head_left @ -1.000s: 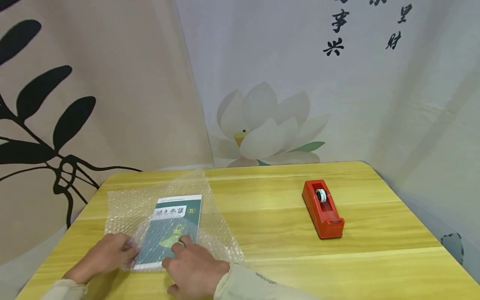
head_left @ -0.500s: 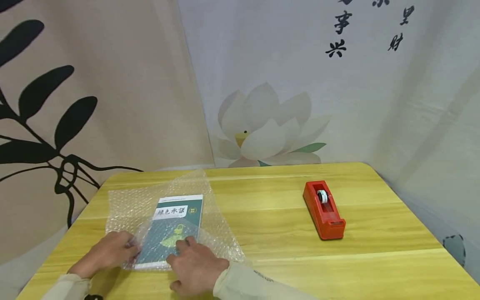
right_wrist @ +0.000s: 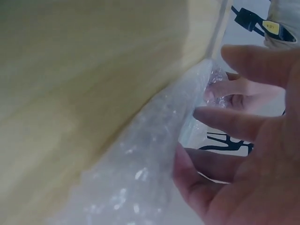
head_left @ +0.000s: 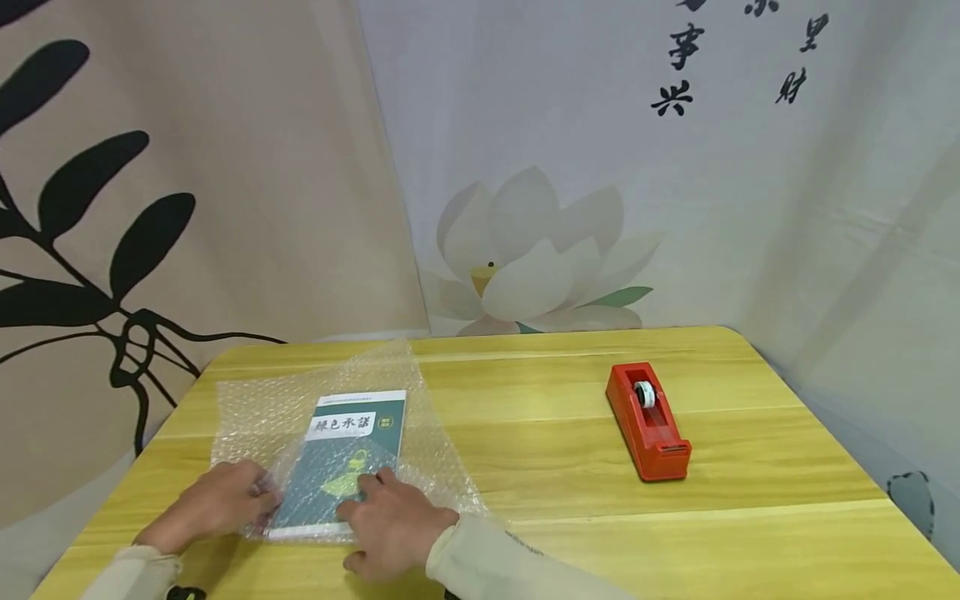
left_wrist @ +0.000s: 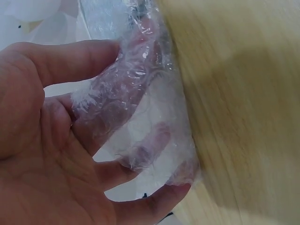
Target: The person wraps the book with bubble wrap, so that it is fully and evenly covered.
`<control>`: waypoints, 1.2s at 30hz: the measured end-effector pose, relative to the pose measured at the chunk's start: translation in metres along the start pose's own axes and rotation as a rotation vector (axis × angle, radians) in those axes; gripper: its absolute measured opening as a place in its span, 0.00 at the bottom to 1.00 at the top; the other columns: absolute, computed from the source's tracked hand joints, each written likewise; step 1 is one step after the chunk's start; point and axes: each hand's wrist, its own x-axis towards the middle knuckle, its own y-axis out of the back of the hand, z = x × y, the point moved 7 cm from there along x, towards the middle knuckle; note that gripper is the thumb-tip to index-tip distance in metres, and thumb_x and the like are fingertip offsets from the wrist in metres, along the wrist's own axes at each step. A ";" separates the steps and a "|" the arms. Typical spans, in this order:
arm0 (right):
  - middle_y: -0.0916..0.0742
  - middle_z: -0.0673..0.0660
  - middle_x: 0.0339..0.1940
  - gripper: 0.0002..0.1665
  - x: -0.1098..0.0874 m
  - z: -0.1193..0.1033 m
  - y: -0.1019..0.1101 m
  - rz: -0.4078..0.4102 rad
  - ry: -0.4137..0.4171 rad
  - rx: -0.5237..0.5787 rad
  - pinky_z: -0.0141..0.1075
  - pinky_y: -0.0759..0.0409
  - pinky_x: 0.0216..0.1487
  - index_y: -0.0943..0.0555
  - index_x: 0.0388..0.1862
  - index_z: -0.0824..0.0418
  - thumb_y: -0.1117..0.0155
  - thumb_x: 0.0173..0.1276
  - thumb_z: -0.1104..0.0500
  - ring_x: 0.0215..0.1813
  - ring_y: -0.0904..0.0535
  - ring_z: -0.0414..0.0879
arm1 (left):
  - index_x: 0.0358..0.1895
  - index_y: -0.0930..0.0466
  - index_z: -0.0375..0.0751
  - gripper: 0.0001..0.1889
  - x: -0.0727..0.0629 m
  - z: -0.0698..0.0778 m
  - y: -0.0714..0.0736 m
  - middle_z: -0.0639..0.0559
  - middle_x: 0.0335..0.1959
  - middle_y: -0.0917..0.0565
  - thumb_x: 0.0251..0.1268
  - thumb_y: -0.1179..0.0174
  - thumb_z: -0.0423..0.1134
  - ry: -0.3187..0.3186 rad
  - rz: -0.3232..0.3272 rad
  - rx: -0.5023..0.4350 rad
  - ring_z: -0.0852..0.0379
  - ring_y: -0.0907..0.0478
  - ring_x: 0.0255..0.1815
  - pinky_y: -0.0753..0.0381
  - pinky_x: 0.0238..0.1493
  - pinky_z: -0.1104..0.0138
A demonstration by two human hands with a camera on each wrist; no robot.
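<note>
A teal-green book (head_left: 315, 479) with a white title label lies face up on a sheet of clear bubble wrap (head_left: 251, 412), left of the table's middle. Part of the wrap is folded up over the book's lower portion. My left hand (head_left: 221, 504) pinches the wrap beside the book's lower left side. In the left wrist view, its thumb lies on the bubble wrap (left_wrist: 115, 98), with several fingers behind it. With its fingertips, my right hand (head_left: 397, 529) presses on the covered book near the lower right; its thumb (right_wrist: 253, 63) stands apart.
Toward the right of the wooden table (head_left: 540, 433) stands a red tape dispenser (head_left: 648, 425) with a small roll in it. A printed cloth backdrop (head_left: 540, 125) hangs behind the table.
My right hand has shifted slightly right over the book while still pressing. The left hand keeps its pinch on the wrap, nearly unmoved. The view has tilted a little.
</note>
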 end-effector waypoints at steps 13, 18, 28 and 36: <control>0.24 0.40 0.63 0.27 0.006 0.008 -0.001 -0.077 0.028 0.055 0.26 0.30 0.53 0.26 0.68 0.32 0.39 0.70 0.37 0.52 0.33 0.37 | 0.43 0.15 0.36 0.13 0.001 -0.016 0.010 0.52 0.38 0.14 0.66 0.35 0.43 0.053 -0.041 0.002 0.55 0.22 0.39 0.18 0.40 0.55; 0.23 0.41 0.59 0.25 0.008 0.010 0.002 -0.082 0.032 0.072 0.27 0.33 0.48 0.25 0.67 0.33 0.39 0.71 0.39 0.47 0.36 0.37 | 0.42 0.17 0.37 0.07 0.003 -0.012 0.024 0.53 0.36 0.14 0.66 0.36 0.38 0.018 0.011 0.033 0.56 0.20 0.38 0.18 0.39 0.56; 0.21 0.39 0.55 0.23 0.008 0.010 0.005 -0.051 0.025 0.051 0.26 0.33 0.48 0.23 0.64 0.32 0.37 0.70 0.41 0.45 0.35 0.36 | 0.43 0.18 0.36 0.07 0.019 0.025 0.051 0.45 0.38 0.13 0.68 0.37 0.36 -0.072 0.158 0.047 0.51 0.20 0.38 0.18 0.38 0.55; 0.20 0.39 0.51 0.22 0.008 0.009 0.006 -0.007 0.045 -0.006 0.25 0.35 0.47 0.21 0.62 0.33 0.35 0.69 0.42 0.44 0.34 0.35 | 0.46 0.18 0.37 0.09 0.033 0.042 0.050 0.36 0.49 0.14 0.70 0.39 0.38 -0.156 0.183 -0.067 0.36 0.19 0.53 0.17 0.48 0.46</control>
